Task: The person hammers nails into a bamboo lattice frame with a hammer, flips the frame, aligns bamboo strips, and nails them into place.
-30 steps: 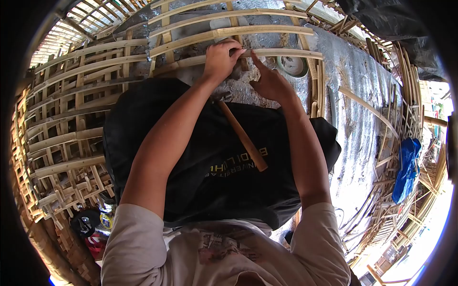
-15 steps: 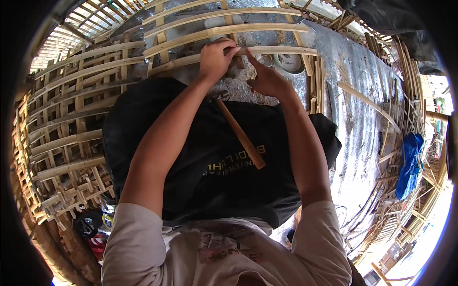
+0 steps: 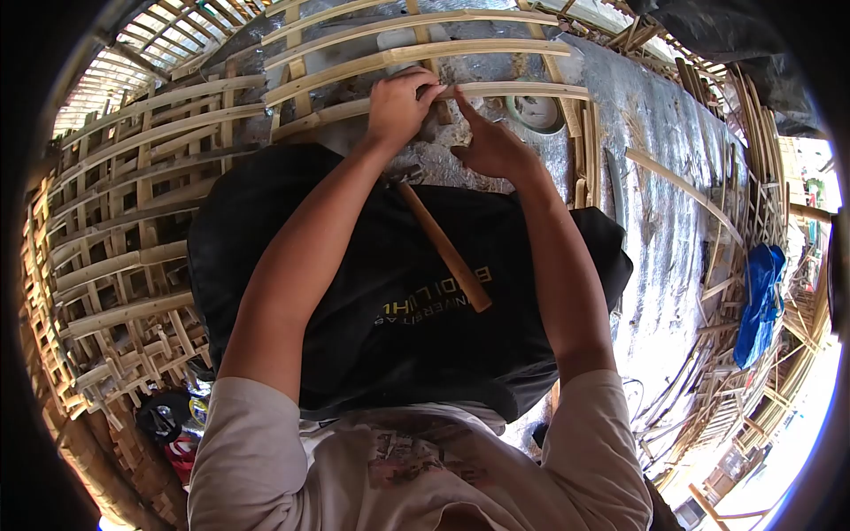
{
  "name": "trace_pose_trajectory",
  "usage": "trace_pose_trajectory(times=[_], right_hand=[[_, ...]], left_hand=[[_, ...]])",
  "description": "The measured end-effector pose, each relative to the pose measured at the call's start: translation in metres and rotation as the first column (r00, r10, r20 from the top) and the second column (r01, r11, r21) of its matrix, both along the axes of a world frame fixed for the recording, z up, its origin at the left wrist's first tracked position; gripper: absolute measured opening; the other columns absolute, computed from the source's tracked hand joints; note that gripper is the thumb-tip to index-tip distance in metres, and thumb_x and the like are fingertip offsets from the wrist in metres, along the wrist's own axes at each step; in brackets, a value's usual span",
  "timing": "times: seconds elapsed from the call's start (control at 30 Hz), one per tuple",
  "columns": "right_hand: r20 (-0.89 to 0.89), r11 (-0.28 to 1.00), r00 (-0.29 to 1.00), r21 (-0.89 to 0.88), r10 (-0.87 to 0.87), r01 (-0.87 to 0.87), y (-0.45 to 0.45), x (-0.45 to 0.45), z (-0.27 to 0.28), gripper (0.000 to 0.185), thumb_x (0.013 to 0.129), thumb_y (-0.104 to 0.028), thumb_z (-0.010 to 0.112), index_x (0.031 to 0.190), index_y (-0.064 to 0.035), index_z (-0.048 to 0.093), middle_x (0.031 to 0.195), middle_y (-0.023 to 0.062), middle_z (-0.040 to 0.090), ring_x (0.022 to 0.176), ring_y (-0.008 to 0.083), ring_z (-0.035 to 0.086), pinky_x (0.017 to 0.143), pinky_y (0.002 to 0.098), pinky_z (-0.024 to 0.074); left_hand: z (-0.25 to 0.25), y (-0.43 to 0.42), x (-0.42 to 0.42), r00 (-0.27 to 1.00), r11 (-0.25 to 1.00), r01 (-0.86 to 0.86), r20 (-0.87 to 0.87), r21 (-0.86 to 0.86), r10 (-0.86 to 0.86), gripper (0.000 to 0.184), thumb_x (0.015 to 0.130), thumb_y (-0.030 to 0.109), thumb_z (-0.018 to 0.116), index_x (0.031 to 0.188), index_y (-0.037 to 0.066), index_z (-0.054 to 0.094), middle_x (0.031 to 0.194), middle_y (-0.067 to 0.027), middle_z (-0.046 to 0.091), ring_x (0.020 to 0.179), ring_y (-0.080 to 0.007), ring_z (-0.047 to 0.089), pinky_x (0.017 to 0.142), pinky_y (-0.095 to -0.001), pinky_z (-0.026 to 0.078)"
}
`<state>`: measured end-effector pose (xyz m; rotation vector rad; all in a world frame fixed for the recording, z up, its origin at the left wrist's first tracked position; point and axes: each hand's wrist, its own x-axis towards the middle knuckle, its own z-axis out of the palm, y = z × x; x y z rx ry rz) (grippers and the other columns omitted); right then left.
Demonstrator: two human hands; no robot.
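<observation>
My left hand (image 3: pixel 398 108) is closed at the nearest bamboo slat (image 3: pixel 522 89) of a slatted frame, its thumb and fingertips pinched at the slat's middle. Whether something small sits between those fingertips is too fine to make out. Beside it, my right hand (image 3: pixel 498 149) stretches its index finger to the same slat, with the thumb held apart below. A hammer (image 3: pixel 443 246) with a wooden handle lies across the black cloth (image 3: pixel 354 354) on my lap, its metal head just below my hands.
More slats (image 3: pixel 398 55) of the frame run parallel beyond my hands. A round tape-like ring (image 3: pixel 537 124) lies under the frame. On the left rises a stack of bamboo lattices (image 3: pixel 124 221). Silvery sheeting (image 3: pixel 664 265) covers the ground at right, with a loose strip (image 3: pixel 677 184) and blue plastic (image 3: pixel 760 305).
Both hands keep almost the same pose at the slat. The view has shifted very slightly, and the hammer stays on the black cloth.
</observation>
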<state>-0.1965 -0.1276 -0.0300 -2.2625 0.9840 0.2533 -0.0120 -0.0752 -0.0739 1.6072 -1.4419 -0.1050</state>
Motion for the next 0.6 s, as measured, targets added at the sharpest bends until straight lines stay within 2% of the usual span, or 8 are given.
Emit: trace_pose_trajectory(times=[0.07,0.17,0.27,0.37,0.47,0.57,0.6], right_hand=[[-0.011,1.000,1.000,-0.008,-0.005,0.005,0.002,0.001,0.006,0.101,0.087,-0.030,0.070,0.162,-0.0200,0.003,0.116,0.0337,0.065,0.113,0.0483,0.062,0.099,0.0534,0.0493],[-0.043,1.000,0.999,-0.021,-0.015,0.014,0.002,0.002,0.008,0.101,0.087,-0.033,0.071,0.162,-0.0209,0.003,0.117,0.0339,0.065,0.114,0.0479,0.062,0.099,0.0533,0.0492],[-0.018,1.000,1.000,-0.017,-0.025,0.025,0.004,0.002,0.009,0.101,0.087,-0.034,0.072,0.162,-0.0215,0.004,0.115,0.0346,0.065,0.114,0.0484,0.062,0.098,0.0533,0.0493],[0.020,0.999,0.999,-0.007,-0.032,0.032,0.005,0.000,0.007,0.101,0.087,-0.033,0.072,0.162,-0.0225,0.005,0.112,0.0349,0.066,0.114,0.0489,0.062,0.098,0.0533,0.0492],[-0.010,0.999,0.999,-0.011,-0.039,0.039,0.006,0.002,0.009,0.105,0.087,-0.033,0.073,0.162,-0.0180,0.001,0.107,0.0338,0.068,0.109,0.0487,0.064,0.094,0.0534,0.0508],[0.068,0.977,0.993,-0.183,-0.094,0.105,0.021,0.002,0.018,0.091,0.089,-0.031,0.072,0.160,-0.0113,0.019,0.092,0.0223,0.074,0.093,0.0421,0.071,0.085,0.0474,0.0542],[0.038,0.978,0.997,-0.198,-0.062,0.068,0.028,0.003,0.029,0.080,0.089,-0.032,0.072,0.153,-0.0098,0.029,0.092,0.0214,0.074,0.093,0.0421,0.071,0.084,0.0475,0.0544]], left_hand=[[-0.001,-0.001,0.001,1.000,1.000,-0.008,0.027,0.008,0.008,0.020,0.087,0.024,0.074,0.092,0.005,0.073,0.094,-0.0068,0.074,0.078,-0.0299,0.070,0.071,-0.0362,0.055],[-0.010,-0.005,0.001,1.000,0.999,-0.010,0.029,-0.041,0.011,0.016,0.087,0.026,0.072,0.088,0.010,0.073,0.090,-0.0015,0.073,0.080,-0.0302,0.069,0.071,-0.0415,0.050],[-0.004,-0.003,0.002,0.998,1.000,0.003,0.055,-0.015,-0.002,0.019,0.087,0.023,0.074,0.091,0.005,0.073,0.094,-0.0065,0.074,0.081,-0.0297,0.070,0.073,-0.0364,0.055],[-0.005,-0.004,0.003,0.998,1.000,0.016,0.055,-0.012,-0.015,0.018,0.087,0.023,0.073,0.091,0.005,0.073,0.093,-0.0065,0.074,0.082,-0.0303,0.070,0.073,-0.0364,0.055],[-0.005,-0.003,0.002,0.998,1.000,0.001,0.060,-0.003,-0.001,0.018,0.087,0.022,0.073,0.091,0.005,0.073,0.094,-0.0063,0.074,0.083,-0.0302,0.070,0.074,-0.0367,0.055],[-0.006,-0.004,0.004,0.998,1.000,0.015,0.063,-0.005,-0.015,0.018,0.088,0.023,0.073,0.091,0.005,0.073,0.095,-0.0055,0.073,0.083,-0.0301,0.070,0.074,-0.0372,0.054],[-0.006,-0.003,0.003,0.998,1.000,0.007,0.058,-0.004,-0.007,0.018,0.088,0.023,0.072,0.091,0.005,0.073,0.095,-0.0051,0.073,0.083,-0.0300,0.069,0.074,-0.0376,0.053]])
